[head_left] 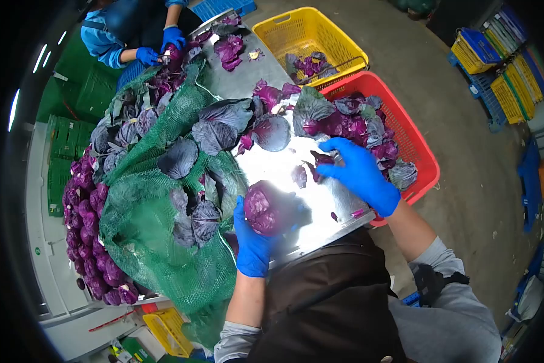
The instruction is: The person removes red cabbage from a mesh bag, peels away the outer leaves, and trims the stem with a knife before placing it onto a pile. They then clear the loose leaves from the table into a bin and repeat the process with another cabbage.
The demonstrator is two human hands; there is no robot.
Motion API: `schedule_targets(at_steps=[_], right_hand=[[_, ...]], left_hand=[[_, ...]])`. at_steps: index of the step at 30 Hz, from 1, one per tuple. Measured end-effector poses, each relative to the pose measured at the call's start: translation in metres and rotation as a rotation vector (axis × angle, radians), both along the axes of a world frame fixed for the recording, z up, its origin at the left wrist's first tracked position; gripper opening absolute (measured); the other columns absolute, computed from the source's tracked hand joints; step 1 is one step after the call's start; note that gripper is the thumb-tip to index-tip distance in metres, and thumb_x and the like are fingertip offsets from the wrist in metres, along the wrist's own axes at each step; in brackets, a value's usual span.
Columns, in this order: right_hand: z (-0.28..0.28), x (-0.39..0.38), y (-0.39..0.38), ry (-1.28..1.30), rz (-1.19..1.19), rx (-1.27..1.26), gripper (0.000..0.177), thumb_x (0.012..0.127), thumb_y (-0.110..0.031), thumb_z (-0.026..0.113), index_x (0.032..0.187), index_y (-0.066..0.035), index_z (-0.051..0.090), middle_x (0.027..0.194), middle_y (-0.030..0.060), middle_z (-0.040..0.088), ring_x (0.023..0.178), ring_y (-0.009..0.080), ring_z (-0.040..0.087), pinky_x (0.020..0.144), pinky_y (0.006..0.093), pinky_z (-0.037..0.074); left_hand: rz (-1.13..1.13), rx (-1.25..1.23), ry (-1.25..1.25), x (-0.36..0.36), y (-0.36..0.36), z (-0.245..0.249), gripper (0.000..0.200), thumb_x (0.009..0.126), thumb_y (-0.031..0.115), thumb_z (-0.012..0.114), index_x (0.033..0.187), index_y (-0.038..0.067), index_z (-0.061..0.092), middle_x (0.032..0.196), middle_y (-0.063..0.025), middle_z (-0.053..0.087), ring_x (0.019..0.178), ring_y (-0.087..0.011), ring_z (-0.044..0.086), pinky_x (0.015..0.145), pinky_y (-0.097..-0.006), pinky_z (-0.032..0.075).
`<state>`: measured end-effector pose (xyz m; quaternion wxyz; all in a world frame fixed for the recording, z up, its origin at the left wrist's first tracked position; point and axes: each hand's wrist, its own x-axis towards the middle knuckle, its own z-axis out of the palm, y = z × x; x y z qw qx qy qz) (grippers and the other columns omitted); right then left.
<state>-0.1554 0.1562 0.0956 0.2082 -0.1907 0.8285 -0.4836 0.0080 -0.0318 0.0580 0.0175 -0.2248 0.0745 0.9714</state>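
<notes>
Blue gloves cover both of my hands. My left hand [252, 245] is wrapped round a peeled red cabbage [262, 207] near the front edge of the metal table [314, 227]. To the right, my right hand [361, 175] is over the table, its fingers closed on or against a small dark purple leaf piece [321, 159]; the fingertips partly hide the contact. Loose outer leaves [222, 124] lie on the table and on the green mesh net [148, 206] at the left. Small leaf scraps [299, 176] lie between my hands.
A red crate [426, 163] with purple leaves stands at the table's right side. Behind it is a yellow crate [344, 42]. A co-worker's gloved hands [163, 48] hold a cabbage at the upper left. Several cabbages [93, 242] are piled far left.
</notes>
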Motion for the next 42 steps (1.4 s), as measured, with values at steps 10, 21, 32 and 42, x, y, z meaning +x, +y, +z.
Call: schedule_targets(at_steps=[10, 21, 32, 42], right_hand=[[-0.023, 0.078, -0.119, -0.539, -0.006, -0.474, 0.024, 0.085, -0.029, 0.061, 0.088, -0.005, 0.059, 0.074, 0.0024, 0.057, 0.041, 0.0087, 0.043, 0.039, 0.0236, 0.036], [-0.201, 0.08, -0.1, -0.551, -0.066, -0.451, 0.021, 0.084, -0.007, 0.055, 0.1, 0.004, 0.063, 0.09, 0.0116, 0.066, 0.077, 0.0184, 0.066, 0.068, 0.0289, 0.055], [-0.175, 0.066, -0.129, -0.143, -0.463, -0.306, 0.019, 0.087, -0.009, 0.055, 0.106, -0.007, 0.058, 0.075, 0.0017, 0.058, 0.045, 0.007, 0.044, 0.036, 0.022, 0.033], [-0.214, 0.086, -0.141, -0.228, -0.393, -0.194, 0.007, 0.089, -0.013, 0.054, 0.089, -0.007, 0.058, 0.06, 0.0032, 0.053, 0.032, 0.013, 0.041, 0.026, 0.0283, 0.031]], left_hand=[[0.271, 0.157, 0.026, 0.049, -0.067, 0.016, 0.06, 0.088, 0.046, 0.041, 0.131, 0.004, 0.041, 0.133, -0.0219, 0.044, 0.123, -0.0395, 0.042, 0.102, -0.0544, 0.035], [0.606, -0.075, 0.16, 0.175, -0.227, 0.044, 0.083, 0.079, 0.072, 0.038, 0.138, 0.014, 0.034, 0.14, -0.0225, 0.036, 0.124, -0.0466, 0.038, 0.086, -0.0575, 0.045], [1.245, -0.335, -0.184, 0.36, -0.473, 0.018, 0.074, 0.074, 0.063, 0.054, 0.131, 0.018, 0.044, 0.132, -0.014, 0.047, 0.118, -0.039, 0.045, 0.095, -0.0627, 0.035], [1.506, -0.497, -0.025, 0.415, -0.65, 0.063, 0.07, 0.076, 0.062, 0.053, 0.133, 0.021, 0.044, 0.138, -0.0068, 0.042, 0.127, -0.0311, 0.038, 0.1, -0.0601, 0.03]])
